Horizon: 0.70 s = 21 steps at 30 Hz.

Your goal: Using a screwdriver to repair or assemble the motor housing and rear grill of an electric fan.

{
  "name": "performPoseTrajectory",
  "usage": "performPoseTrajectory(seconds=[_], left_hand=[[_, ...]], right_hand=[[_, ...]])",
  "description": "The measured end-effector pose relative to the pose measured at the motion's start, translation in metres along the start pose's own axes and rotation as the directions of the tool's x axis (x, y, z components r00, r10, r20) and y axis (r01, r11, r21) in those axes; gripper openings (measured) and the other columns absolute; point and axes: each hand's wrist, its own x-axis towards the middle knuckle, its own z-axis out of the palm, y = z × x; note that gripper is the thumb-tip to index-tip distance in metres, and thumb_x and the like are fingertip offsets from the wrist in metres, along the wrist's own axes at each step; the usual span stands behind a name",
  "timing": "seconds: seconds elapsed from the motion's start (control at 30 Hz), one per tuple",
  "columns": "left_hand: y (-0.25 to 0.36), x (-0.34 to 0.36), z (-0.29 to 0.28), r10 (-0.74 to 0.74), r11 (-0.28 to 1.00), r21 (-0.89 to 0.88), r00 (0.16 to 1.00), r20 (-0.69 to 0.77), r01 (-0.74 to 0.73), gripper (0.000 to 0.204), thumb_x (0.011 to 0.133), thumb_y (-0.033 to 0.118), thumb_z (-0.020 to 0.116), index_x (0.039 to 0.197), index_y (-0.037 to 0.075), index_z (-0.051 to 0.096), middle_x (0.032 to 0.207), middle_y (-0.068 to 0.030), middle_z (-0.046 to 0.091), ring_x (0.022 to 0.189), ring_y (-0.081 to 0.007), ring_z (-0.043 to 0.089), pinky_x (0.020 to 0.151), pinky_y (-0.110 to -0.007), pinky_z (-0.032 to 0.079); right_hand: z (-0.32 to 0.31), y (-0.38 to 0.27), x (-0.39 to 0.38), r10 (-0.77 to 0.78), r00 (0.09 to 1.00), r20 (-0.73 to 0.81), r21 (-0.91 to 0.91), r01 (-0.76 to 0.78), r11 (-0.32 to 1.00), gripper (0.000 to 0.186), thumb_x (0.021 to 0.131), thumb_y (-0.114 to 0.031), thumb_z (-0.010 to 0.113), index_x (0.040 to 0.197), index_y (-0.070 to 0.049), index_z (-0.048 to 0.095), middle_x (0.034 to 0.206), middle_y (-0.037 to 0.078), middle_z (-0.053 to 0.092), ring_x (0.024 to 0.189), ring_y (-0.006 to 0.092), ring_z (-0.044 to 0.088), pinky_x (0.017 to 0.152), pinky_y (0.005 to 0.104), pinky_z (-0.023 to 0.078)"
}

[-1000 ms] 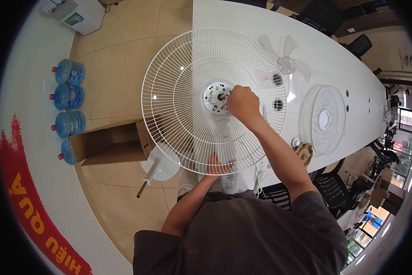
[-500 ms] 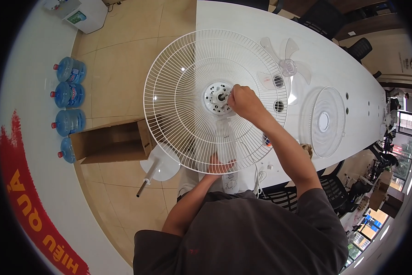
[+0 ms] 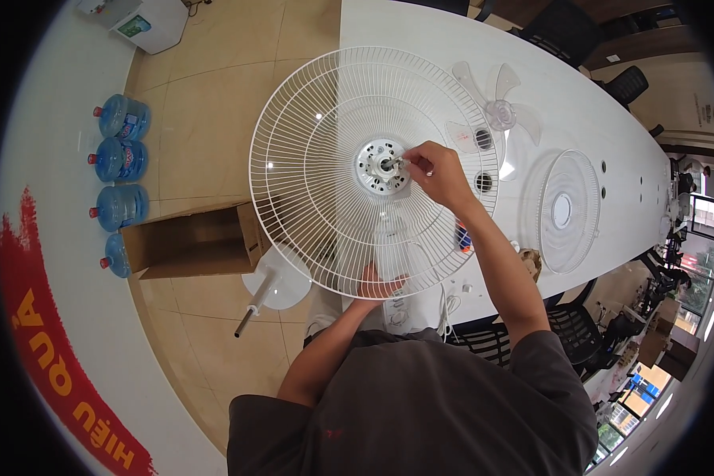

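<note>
A white wire rear fan guard (image 3: 301,170) stands in front of me, partly beyond the table's left edge. At its centre is a white motor mount (image 3: 370,176) with a metal shaft (image 3: 396,163). The fingertips of my right hand (image 3: 440,173) pinch the shaft's outer end; whether a small part is between them is hidden. Low behind the guard's wires, my left hand (image 3: 378,283) wraps across the white fan column (image 3: 392,238). Below that hand shows the column's control panel (image 3: 398,313). A clear fan blade (image 3: 501,116) and a front guard (image 3: 561,210) lie to the right.
A white table (image 3: 619,159) carries a cable (image 3: 450,305) and small parts. On the floor to the left are an open cardboard box (image 3: 194,242), a round base with a pole (image 3: 281,282), and several water bottles (image 3: 123,163). Black chairs (image 3: 575,329) stand at the right.
My right hand has drawn back slightly to the right, its fingers loosening from a fist round the shaft to a fingertip pinch. My left hand stays in place.
</note>
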Motion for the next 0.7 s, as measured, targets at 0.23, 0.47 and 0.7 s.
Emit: performPoseTrajectory(seconds=[0.23,0.47,0.7], left_hand=[[0.002,-0.001,-0.004,-0.034,0.993,-0.111,0.998,0.059,0.040,0.063,0.087,0.044,0.075,0.132,0.003,0.060,0.121,-0.0215,0.068,0.106,-0.0416,0.067,0.091,-0.050,0.055],[0.003,-0.003,-0.002,-0.020,0.997,-0.068,1.000,-0.004,0.020,0.061,0.086,0.042,0.076,0.130,0.003,0.061,0.121,-0.0201,0.069,0.105,-0.0410,0.068,0.092,-0.050,0.055],[0.008,-0.003,-0.005,-0.032,0.997,-0.074,0.999,0.041,0.035,0.062,0.086,0.042,0.077,0.131,0.003,0.061,0.122,-0.0201,0.068,0.109,-0.0408,0.066,0.097,-0.050,0.052]], right_hand=[[0.002,-0.002,0.002,0.016,0.999,0.050,-0.038,-0.014,0.999,0.015,0.079,0.003,0.077,0.095,0.003,0.074,0.088,0.014,0.071,0.067,0.0195,0.066,0.066,0.0318,0.054],[0.002,-0.003,0.010,0.106,0.990,0.098,-0.053,-0.101,0.993,0.016,0.075,0.001,0.080,0.091,0.002,0.075,0.080,0.011,0.072,0.063,0.0152,0.062,0.063,0.0295,0.052],[-0.002,-0.004,0.012,0.107,0.990,0.093,-0.104,-0.098,0.990,0.016,0.077,-0.001,0.081,0.091,0.001,0.075,0.081,0.010,0.073,0.062,0.0143,0.061,0.062,0.0296,0.051]])
